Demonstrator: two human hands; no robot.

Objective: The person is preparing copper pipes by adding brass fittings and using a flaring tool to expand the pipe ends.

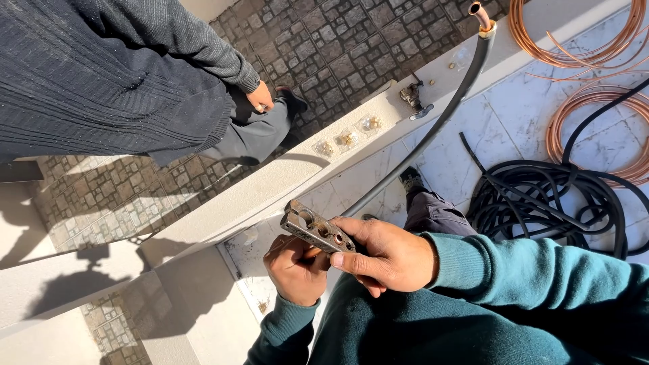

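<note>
Metal, grey and drilled with round holes of several sizes, forms the flaring bar (318,230) held in front of the person's chest. The right hand (389,255) pinches the bar's near end between thumb and forefinger, its other fingers curled under. The left hand (296,269) is closed in a fist just below the bar, touching its underside; what else it grips cannot be told.

Beyond the bar runs a white ledge (284,179). On the ledge lie three small clear bags (347,139), each holding brass fittings. Further along the ledge from the bags rests a small metal tool (412,98).

A black insulated pipe (433,128) slants up from behind the bar, ending in a bare copper tip (479,13). To the right of the bar, on the marble floor (514,108), sit a heap of black hose (541,196) and coils of copper tubing (588,101).

Across the ledge from the bar, another person in a dark grey sweater (101,74) stands on cobbled paving (338,40).
</note>
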